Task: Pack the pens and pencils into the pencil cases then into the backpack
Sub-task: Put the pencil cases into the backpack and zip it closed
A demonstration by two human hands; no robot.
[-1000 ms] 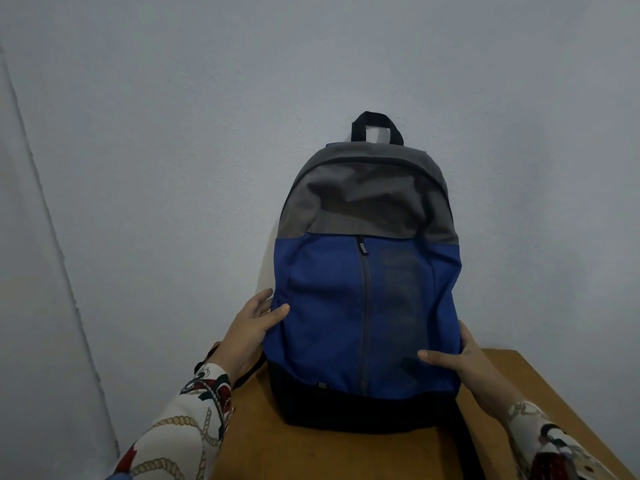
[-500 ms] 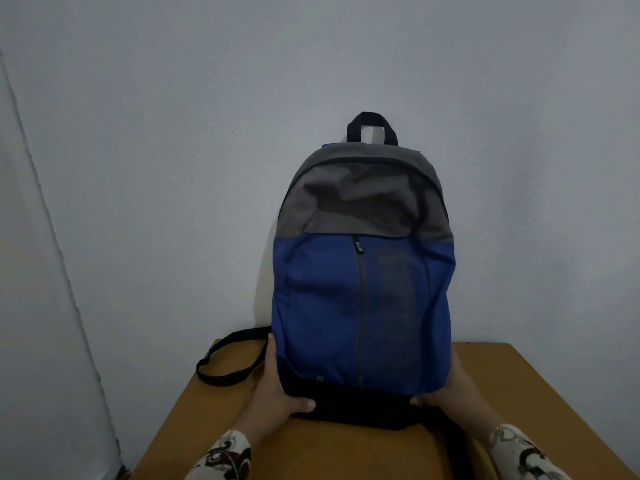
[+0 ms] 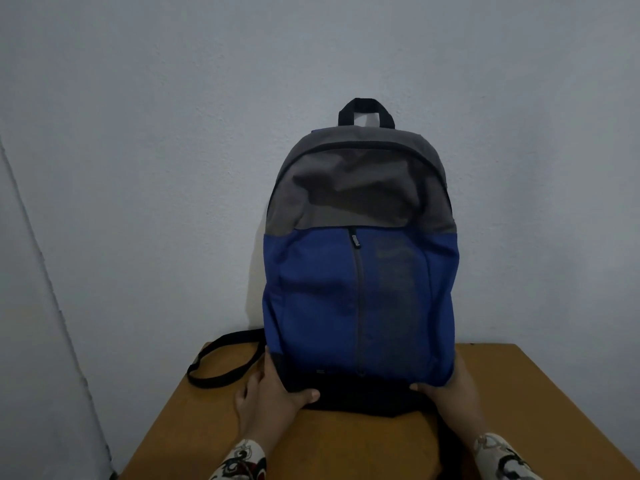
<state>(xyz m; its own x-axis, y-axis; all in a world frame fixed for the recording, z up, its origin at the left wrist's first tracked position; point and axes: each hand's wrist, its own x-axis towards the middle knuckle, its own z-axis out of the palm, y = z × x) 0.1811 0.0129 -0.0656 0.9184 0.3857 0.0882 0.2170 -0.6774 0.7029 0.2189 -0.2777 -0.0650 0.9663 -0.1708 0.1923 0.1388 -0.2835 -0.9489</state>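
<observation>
Backpack (image 3: 360,271) stood upright at the desk's (image 3: 519,393) 12 o'clock edge, against the wall (image 3: 138,133). Left hand (image 3: 268,398) and right hand (image 3: 450,393) each grasped a bottom corner, thumbs over the black base. Zippers appeared closed; no pens or cases were visible. Soft and tall, it could slump toward 6 o'clock when released; the strap (image 3: 221,362) overhanging at 9 o'clock could snag.

Backpack (image 3: 360,271) upright on table (image 3: 519,393)
</observation>
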